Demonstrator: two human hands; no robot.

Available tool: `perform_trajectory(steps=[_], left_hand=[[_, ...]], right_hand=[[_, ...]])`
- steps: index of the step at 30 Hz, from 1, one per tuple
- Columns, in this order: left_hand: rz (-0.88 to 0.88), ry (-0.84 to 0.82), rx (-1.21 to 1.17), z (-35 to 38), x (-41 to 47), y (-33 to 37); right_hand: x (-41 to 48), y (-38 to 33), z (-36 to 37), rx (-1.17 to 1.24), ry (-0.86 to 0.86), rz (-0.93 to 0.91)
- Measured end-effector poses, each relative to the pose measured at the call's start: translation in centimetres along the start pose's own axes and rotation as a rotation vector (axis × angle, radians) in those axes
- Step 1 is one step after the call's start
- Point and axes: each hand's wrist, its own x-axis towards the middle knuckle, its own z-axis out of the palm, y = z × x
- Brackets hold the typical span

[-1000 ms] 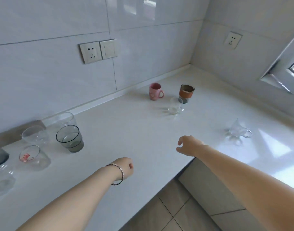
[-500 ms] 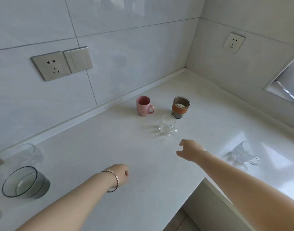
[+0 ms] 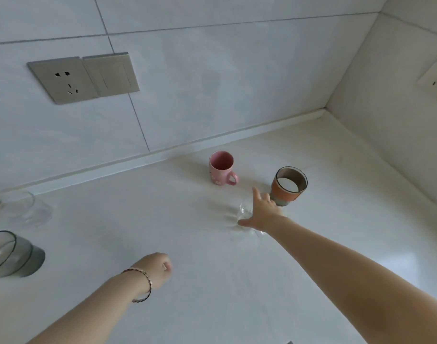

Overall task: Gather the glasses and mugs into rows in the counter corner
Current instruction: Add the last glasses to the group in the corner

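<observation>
A pink mug (image 3: 221, 168) stands near the back wall, handle to the right. Right of it is a glass with an orange sleeve (image 3: 288, 186). In front of them sits a small clear glass (image 3: 244, 211), mostly hidden behind my right hand (image 3: 263, 213). That hand hovers over the clear glass with fingers spread, thumb low on the left; I cannot see a closed grip. My left hand (image 3: 158, 269), with a bracelet at the wrist, is curled into a loose fist above the counter, holding nothing. At the left edge are a grey-tinted glass (image 3: 11, 254) and a clear glass (image 3: 24, 209).
The white counter (image 3: 138, 219) meets tiled walls in a corner at the upper right. A socket and switch plate (image 3: 83, 78) sits on the back wall, and another socket (image 3: 435, 80) on the right wall.
The view has moved in toward the corner. My right hand has reached forward from the counter's front to the small clear glass and spread its fingers. My left hand stays curled.
</observation>
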Motion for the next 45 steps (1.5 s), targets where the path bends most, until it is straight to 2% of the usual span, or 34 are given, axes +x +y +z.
perform_trajectory(steps=[9,13,22,32,37,45], left_hand=[[-0.22,0.037,-0.157,0.3,-2.6,-1.1],[-0.264,0.052,-0.23,1.1,-5.3,-3.5],[-0.444,0.132,-0.399,5.2,-18.3,-15.0],[-0.6,0.189,-0.488,10.3,-34.6,-30.9],[-0.661,0.219,-0.514,10.9,-37.5,-37.3],[-0.671,0.226,-0.527,8.3,-37.4,-47.2]], right_hand=[[0.6,0.7,1.1,-0.028,-0.002,-0.072],[-1.7,-2.3,2.1,-0.096,-0.029,-0.202],[-12.3,-18.6,9.4,-0.224,-0.15,-0.513],[-26.4,-36.2,18.3,-0.263,-0.177,-0.711],[-29.4,-43.1,20.5,-0.242,-0.149,-0.769],[-29.4,-54.0,25.0,-0.236,-0.157,-0.835]])
